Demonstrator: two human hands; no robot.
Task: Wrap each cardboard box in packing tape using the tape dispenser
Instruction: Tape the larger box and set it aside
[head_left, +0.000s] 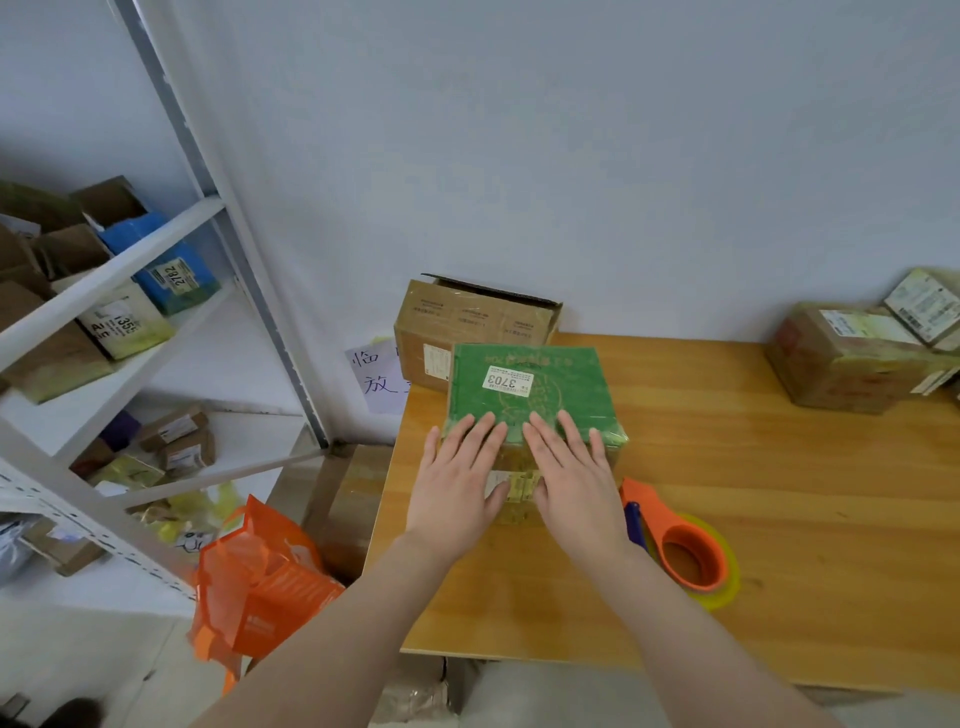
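A cardboard box with a green top (540, 384) and a white "3703" label stands near the left end of the wooden table (779, 519). My left hand (457, 478) and my right hand (571, 478) lie flat side by side, fingers straight, over the box's near top edge and front face. An orange tape dispenser (680, 545) with a roll of yellowish tape lies on the table just right of my right hand, held by neither hand.
An open brown carton (467, 322) sits behind the green box against the wall. Taped parcels (852, 353) stand at the table's far right. A white metal shelf (104, 312) with parcels fills the left, and an orange bag (260, 582) sits on the floor.
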